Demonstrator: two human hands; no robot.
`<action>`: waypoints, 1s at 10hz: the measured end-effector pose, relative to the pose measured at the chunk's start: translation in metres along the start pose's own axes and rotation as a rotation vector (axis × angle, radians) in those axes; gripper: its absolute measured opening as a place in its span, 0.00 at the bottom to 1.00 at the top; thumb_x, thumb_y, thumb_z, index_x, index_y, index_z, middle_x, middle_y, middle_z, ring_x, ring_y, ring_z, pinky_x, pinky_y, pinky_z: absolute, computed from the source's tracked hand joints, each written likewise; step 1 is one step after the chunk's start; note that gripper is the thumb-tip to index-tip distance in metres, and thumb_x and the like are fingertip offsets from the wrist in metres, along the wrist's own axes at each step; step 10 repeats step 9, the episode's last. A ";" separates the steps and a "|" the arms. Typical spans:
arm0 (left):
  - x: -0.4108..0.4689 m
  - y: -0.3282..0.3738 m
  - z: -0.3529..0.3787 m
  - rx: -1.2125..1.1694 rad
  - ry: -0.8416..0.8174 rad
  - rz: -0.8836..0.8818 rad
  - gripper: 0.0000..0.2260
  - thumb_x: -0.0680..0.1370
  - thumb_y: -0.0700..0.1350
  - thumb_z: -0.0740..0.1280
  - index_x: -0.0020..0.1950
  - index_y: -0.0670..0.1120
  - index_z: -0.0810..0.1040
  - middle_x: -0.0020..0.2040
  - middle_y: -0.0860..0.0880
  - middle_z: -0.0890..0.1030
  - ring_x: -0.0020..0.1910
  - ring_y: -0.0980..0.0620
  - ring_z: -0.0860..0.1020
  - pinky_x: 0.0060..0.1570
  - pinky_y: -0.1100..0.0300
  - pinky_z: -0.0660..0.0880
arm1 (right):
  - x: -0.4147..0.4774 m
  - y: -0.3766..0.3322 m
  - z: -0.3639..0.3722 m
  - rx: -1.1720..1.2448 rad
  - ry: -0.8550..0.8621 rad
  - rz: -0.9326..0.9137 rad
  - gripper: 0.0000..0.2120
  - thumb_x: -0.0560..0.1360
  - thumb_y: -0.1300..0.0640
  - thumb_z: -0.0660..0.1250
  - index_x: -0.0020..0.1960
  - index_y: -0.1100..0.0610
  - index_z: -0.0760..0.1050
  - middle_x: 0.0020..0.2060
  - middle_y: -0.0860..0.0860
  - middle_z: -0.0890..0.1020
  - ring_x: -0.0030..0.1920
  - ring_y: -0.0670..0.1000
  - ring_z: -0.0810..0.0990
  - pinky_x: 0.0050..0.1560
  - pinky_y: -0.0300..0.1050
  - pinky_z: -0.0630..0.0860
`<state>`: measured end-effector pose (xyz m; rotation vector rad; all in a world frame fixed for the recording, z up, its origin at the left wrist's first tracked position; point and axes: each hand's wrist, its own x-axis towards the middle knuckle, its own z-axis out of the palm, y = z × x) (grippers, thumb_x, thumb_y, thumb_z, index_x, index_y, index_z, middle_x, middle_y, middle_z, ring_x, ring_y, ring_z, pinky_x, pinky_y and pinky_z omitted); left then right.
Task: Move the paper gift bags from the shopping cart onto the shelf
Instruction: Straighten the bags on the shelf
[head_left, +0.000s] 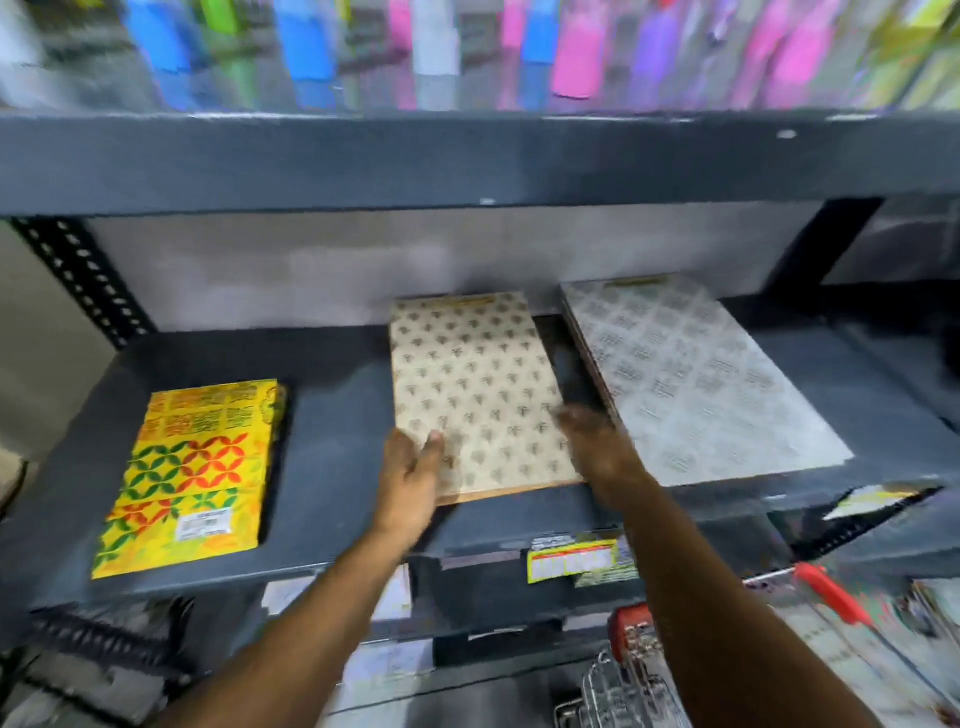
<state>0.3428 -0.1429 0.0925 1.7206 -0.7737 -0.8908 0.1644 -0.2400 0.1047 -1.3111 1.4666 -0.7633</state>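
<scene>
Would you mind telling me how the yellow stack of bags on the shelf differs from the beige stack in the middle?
The yellow stack has a bright green and red petal pattern; the beige stack has small dark motifs on a pale ground. The yellow stack lies alone at the left, untouched, while the left hand and the right hand rest on the beige stack's near edge. The yellow stack carries a white label; none shows on the beige stack. Both lie flat on the shelf.

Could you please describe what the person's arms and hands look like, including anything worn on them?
Both arms are bare from the bottom edge of the picture up to the hands, with no sleeves in sight. The left hand and right hand wear no gloves. No watch, bracelet or ring shows, though motion blur could hide something small.
</scene>
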 end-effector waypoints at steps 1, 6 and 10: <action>-0.004 0.002 0.005 -0.066 -0.111 -0.018 0.27 0.69 0.38 0.76 0.63 0.41 0.67 0.60 0.41 0.79 0.57 0.50 0.77 0.65 0.48 0.72 | 0.001 0.001 -0.018 -0.073 -0.099 0.001 0.27 0.73 0.45 0.66 0.65 0.63 0.71 0.52 0.55 0.77 0.55 0.53 0.76 0.54 0.47 0.70; -0.077 0.039 0.246 0.214 -0.418 0.018 0.28 0.81 0.47 0.58 0.77 0.35 0.54 0.79 0.39 0.52 0.78 0.42 0.53 0.77 0.50 0.52 | 0.057 0.095 -0.285 -0.392 0.440 0.082 0.19 0.74 0.46 0.53 0.34 0.59 0.71 0.35 0.61 0.76 0.38 0.56 0.73 0.39 0.44 0.69; -0.098 0.047 0.212 0.288 -0.345 0.260 0.35 0.81 0.58 0.50 0.78 0.40 0.40 0.78 0.43 0.36 0.78 0.49 0.36 0.73 0.60 0.36 | 0.006 0.070 -0.261 -0.355 0.736 -0.306 0.20 0.79 0.54 0.57 0.68 0.61 0.70 0.64 0.62 0.76 0.65 0.61 0.73 0.66 0.51 0.68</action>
